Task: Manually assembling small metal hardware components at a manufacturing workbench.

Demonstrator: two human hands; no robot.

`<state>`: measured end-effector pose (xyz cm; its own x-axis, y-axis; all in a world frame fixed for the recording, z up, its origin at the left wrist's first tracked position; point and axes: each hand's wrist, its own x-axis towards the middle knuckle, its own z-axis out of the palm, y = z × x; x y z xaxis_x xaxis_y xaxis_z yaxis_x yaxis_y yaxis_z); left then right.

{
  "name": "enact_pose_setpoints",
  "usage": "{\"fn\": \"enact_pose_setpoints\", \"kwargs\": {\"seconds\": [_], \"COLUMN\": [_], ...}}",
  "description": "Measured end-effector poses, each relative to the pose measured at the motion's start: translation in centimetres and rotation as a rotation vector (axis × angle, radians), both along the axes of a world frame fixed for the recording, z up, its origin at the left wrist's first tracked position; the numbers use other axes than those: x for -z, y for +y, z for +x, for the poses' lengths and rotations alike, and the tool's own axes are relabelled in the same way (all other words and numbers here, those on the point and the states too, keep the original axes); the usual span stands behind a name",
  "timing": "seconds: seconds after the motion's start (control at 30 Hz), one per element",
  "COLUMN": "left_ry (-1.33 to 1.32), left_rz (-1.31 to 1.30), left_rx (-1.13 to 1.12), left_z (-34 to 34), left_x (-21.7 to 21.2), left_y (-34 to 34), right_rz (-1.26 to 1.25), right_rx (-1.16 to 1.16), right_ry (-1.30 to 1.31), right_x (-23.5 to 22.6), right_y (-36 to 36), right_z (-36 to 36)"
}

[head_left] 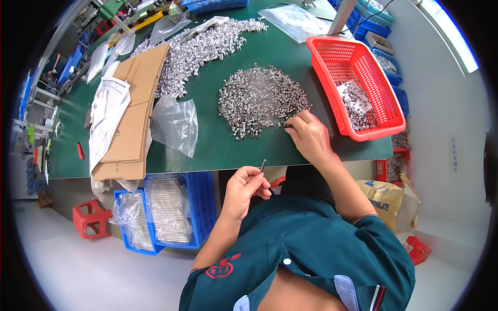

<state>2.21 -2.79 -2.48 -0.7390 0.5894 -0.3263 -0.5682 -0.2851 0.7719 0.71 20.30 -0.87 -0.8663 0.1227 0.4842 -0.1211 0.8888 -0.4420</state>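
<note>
Dark-green short-sleeved shirt (311,233) up close in the head view, and just beyond it the bare left hand (243,193), thumb and fingers pinching a thin dark rod (263,166) near the edge of the green surface (223,155)! Across to the bare right hand (312,137): fingers bent, tips right at the near right edge of a rounded pile of small silver metal rings (238,101); whether they grip a piece, I cannot tell. Right of that pile, a red perforated plastic basket (381,131) holds more rings; left, a clear plastic bag (175,124) lies beside flat brown cardboard (127,129).
</note>
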Motion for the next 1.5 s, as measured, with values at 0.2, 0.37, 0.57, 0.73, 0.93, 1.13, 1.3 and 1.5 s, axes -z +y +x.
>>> {"fn": "enact_pose_setpoints", "kwargs": {"seconds": [0.2, 0.37, 0.57, 0.73, 0.93, 1.13, 1.3, 1.5], "left_ry": [-0.008, -0.021, -0.009, 0.077, 0.213, 0.269, 0.393, 0.269], "left_rz": [0.007, 0.002, 0.002, -0.074, -0.139, -0.218, -0.317, -0.183], "left_rx": [0.003, 0.01, 0.013, 0.01, 0.03, 0.034, 0.013, 0.008], "left_z": [-0.1, 0.1, 0.1, 0.3, 0.5, 0.9, 1.1, 1.2], "left_x": [0.2, 0.5, 0.5, 0.1, -0.4, -0.7, -1.1, -0.8], "left_y": [0.0, 0.1, 0.6, 0.9, 1.7, 1.6, 1.7, 1.8], "right_rz": [-0.025, -0.018, -0.172, -0.774, -1.584, -1.745, -1.886, -1.302], "right_rx": [-0.103, -0.134, -0.142, -0.046, -0.242, -0.281, -0.34, -0.222], "right_ry": [0.024, 0.023, 0.065, -0.167, -0.529, -0.646, -0.787, -0.469], "right_x": [0.1, 0.1, -0.4, -2.2, -1.9, -1.2, -0.9, -1.2], "right_y": [-0.5, -0.4, -0.2, -0.3, -1.6, -2.4, -2.2, -4.4], "right_z": [0.5, 1.1, 1.2, 2.9, 5.2, 5.5, 5.4, 6.5]}}
